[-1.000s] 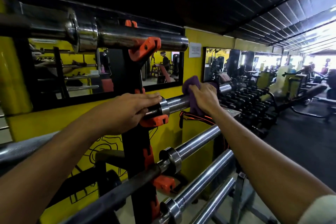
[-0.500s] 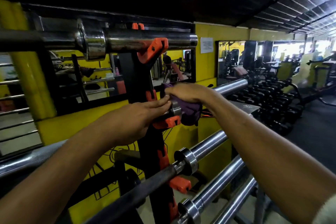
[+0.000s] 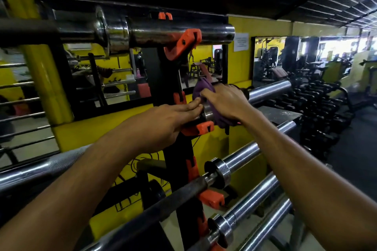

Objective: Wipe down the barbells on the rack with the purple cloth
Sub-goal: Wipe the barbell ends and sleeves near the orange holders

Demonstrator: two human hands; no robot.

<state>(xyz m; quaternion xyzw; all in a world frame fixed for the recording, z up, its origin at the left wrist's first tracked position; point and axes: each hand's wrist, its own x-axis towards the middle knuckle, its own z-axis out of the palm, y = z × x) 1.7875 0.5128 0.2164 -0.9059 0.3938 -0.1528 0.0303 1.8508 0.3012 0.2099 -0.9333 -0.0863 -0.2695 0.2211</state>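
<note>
At the far left, a yellow pillar (image 3: 47, 85) stands against the wall with a mirror (image 3: 110, 79) beside it. A black rack post (image 3: 173, 79) rises in the middle of the view and serves as the landmark; orange hooks (image 3: 183, 47) stick out from it. Above and left of the post, the top barbell (image 3: 159, 32) lies across the highest hook, its thick chrome sleeve dull and spotted with rust near the hook.

Left of the post, the left hand (image 3: 161, 122) reaches in with its fingers laid long and mostly straight along the middle barbell (image 3: 269, 90), its fingertips touching the collar just right of the post; whether its thumb wraps beneath cannot be told. Just right of the post, the right hand (image 3: 226, 102) has its grip pressed around the purple cloth (image 3: 201, 87), fingers curled over it and holding it against the sleeve of that barbell beside the collar. The cloth is bunched, one fold sticking up above the fingers and a darker fold hanging below the palm. Right of the hand the sleeve shows bright, smooth chrome.

Below and right of the post, three lower barbells (image 3: 242, 157) run out with shiny sleeves and collars. Far right of the post, a dumbbell rack (image 3: 318, 108) stands along the wall.
</note>
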